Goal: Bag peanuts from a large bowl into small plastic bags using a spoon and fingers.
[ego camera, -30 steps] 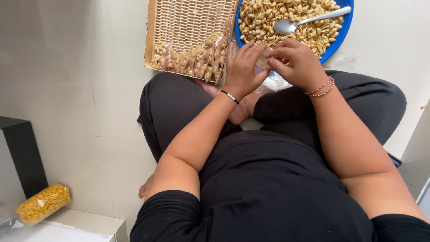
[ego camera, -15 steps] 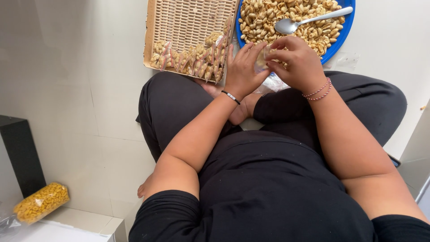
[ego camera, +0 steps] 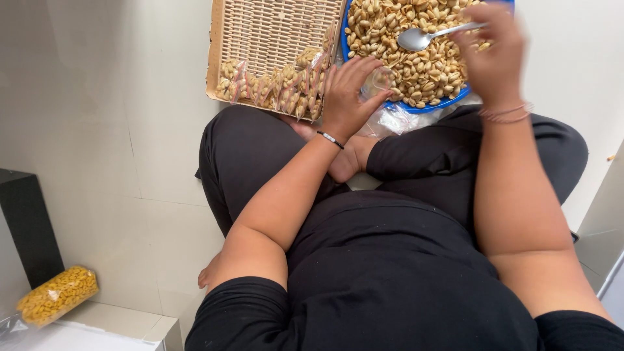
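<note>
A: Item in hand?
B: Small clear plastic bag (ego camera: 377, 81), left hand (ego camera: 348, 97) curled round it, at the rim of the round blue peanut-filled bowl (ego camera: 422, 106)

A: Other hand?
B: Right hand (ego camera: 491, 49) closed on the metal spoon (ego camera: 422, 38) over the nuts; rectangular wicker tray (ego camera: 273, 32) of filled packets alongside

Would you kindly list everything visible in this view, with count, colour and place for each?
Peanuts: a heap, tan, in the blue bowl.
Blue bowl: one, top centre, on the floor.
Spoon: one, silver, lying on the peanuts.
Wicker tray: one, light brown, top, left of the bowl.
Small filled packets: a row, clear with tan contents, along the tray's near edge.
Small clear bag: one, at the bowl's rim, under the left hand's fingers.
Large bag of yellow snacks: one, bottom left.
Black box: one, far left.
Left hand: on the small clear bag; dark wristband.
Right hand: blurred, above the bowl, near the spoon's handle; pinkish bracelets.
</note>
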